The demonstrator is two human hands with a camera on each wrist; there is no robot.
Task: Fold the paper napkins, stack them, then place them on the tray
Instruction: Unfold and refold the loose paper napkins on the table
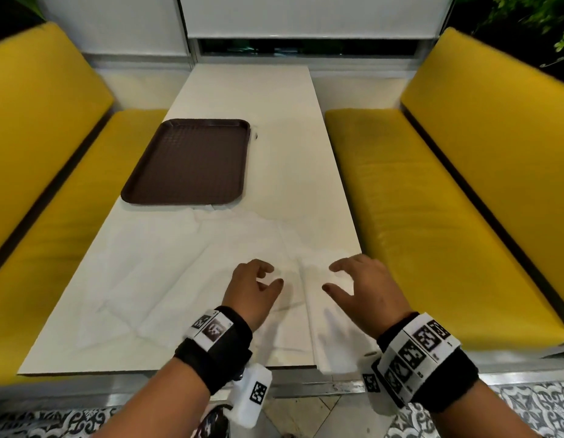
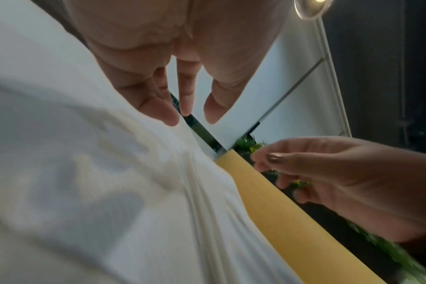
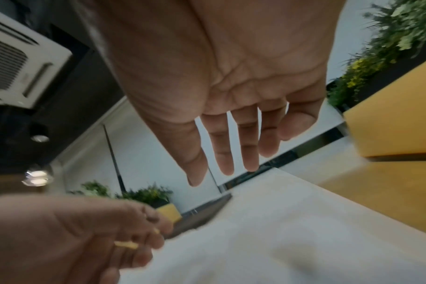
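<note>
Several white paper napkins (image 1: 186, 279) lie unfolded and overlapping across the near half of the white table (image 1: 258, 90). One napkin sheet (image 1: 325, 343) at the near right hangs slightly over the table's front edge. The brown tray (image 1: 189, 162), with nothing on it, sits beyond them at the left. My left hand (image 1: 272, 275) and right hand (image 1: 330, 277) hover side by side just above the napkins, fingers loosely bent, holding nothing. In the left wrist view, the left hand's fingertips (image 2: 170, 117) nearly touch the wrinkled napkin (image 2: 110, 192). In the right wrist view, the right hand's fingers (image 3: 226, 153) are spread over the napkin (image 3: 255, 240).
Yellow padded benches flank the table, one on the left (image 1: 53, 184) and one on the right (image 1: 448, 200). A white wall with a dark window strip (image 1: 306, 47) closes the far end. Bare tabletop shows right of and beyond the tray.
</note>
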